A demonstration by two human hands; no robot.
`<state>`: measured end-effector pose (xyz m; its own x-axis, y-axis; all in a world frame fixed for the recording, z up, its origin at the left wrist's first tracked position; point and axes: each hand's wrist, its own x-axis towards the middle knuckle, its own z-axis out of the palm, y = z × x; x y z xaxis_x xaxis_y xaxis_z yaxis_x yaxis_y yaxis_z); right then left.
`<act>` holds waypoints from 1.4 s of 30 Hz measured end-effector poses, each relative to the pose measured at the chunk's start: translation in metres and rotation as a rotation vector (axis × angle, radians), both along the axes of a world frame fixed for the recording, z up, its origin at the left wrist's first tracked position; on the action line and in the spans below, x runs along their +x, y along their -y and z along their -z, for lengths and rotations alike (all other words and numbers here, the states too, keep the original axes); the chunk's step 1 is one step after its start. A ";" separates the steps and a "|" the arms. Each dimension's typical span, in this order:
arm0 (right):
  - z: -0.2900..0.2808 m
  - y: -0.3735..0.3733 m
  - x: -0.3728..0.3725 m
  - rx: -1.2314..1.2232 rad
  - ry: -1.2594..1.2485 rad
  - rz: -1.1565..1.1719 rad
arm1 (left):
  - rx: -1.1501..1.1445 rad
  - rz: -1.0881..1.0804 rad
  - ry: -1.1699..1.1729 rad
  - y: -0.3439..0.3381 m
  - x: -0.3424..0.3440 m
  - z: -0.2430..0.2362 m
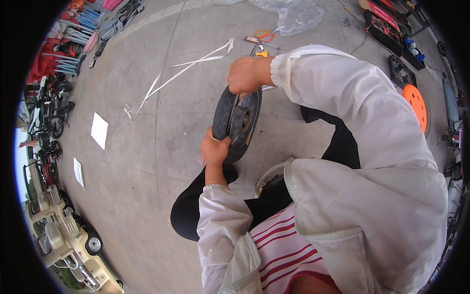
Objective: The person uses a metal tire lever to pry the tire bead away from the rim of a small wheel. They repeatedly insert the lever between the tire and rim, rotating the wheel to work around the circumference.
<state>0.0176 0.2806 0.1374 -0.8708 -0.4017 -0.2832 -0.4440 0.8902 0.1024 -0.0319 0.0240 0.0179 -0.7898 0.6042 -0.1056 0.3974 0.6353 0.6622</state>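
Observation:
A small black wheel [250, 113] with a rubber tyre stands tilted on its edge over the floor in front of me. My left hand [214, 147] is closed around the near left side of the tyre, thumb pressed toward its edge. At the wheel's top, my right hand [246, 76] makes a fist on a thin grey metal bar, which looks like a tyre lever [234, 111] and runs down along the gap between tyre and rim. The fist hides the bar's upper end. Just past it lie a yellow-handled tool [262, 53] and orange-handled pliers [265, 35].
White strapping [169, 73] lies looped on the concrete floor [186, 157], with clear plastic sheeting [298, 17] beyond. Two white sheets [99, 130] are at left, near parked bikes [51, 112] and a beige cart [73, 240]. An orange perforated disc [415, 107] and open toolbox [384, 32] stand right.

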 end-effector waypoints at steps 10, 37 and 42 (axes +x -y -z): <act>-0.047 0.027 -0.013 0.143 0.115 -0.072 | 0.024 0.056 0.031 -0.004 -0.002 -0.003; 0.029 0.041 0.157 -1.280 -0.156 1.155 | 0.221 0.064 0.042 -0.001 0.025 0.005; 0.036 0.041 0.174 -2.446 -0.105 1.023 | 0.255 0.056 0.077 0.004 0.021 0.016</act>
<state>0.1919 0.2392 0.1015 -0.8646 0.4563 -0.2105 -0.1481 -0.6317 -0.7610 -0.0111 0.0195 0.0020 -0.7499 0.6615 -0.0025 0.3698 0.4224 0.8275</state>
